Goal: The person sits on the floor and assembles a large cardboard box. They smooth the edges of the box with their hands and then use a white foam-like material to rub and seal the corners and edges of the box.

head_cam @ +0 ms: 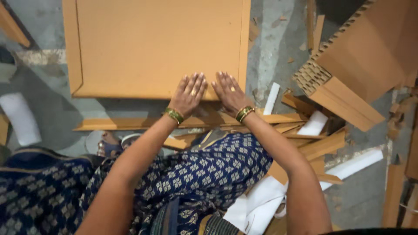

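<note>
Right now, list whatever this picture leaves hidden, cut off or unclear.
- Cardboard sheet, head view: its far end is cut off by the top edge.
- Sheet's near edge: partly covered by the left hand and right hand.
- Honeycomb board: runs off the right edge.
- Strips under the forearms: their joins are hidden.

A tan cardboard sheet is lying on grey floor. Navy cloth is showing pale diamonds. Green-gold bangles are gleaming.

Large tan cardboard panel — flat on the grey floor (folded border edges).
</note>
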